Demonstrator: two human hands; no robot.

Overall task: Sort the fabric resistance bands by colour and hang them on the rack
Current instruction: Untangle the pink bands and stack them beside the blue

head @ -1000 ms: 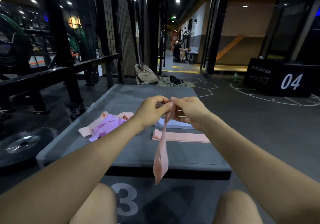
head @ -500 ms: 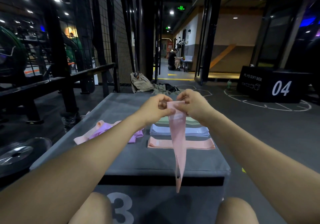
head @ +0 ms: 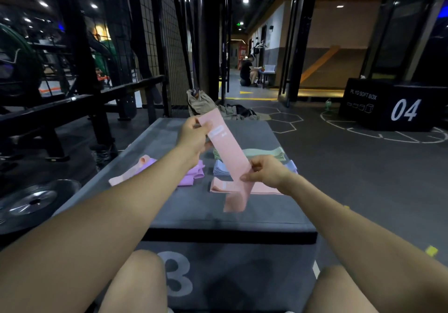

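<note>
Head view: your left hand point(head: 191, 140) pinched the upper end of a pink band point(head: 228, 152), and your right hand point(head: 264, 173) pinched it lower down, fingers closed on the fabric. The band hung slanted above the bench point(head: 169, 206). Sorted piles lay there: pink point(head: 219, 187), blue point(head: 220, 168) and green point(head: 264, 152). A mixed pink-and-purple heap point(head: 191, 175) remained unsorted. Judged progress: sorting partly done; 0 bands appeared hung.

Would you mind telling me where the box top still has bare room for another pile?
Bare room: the near strip of the box in front of the flat pink band, and the far left corner beyond the purple heap. Crowded: the right side, where green, blue and pink piles sit in a row.
</note>
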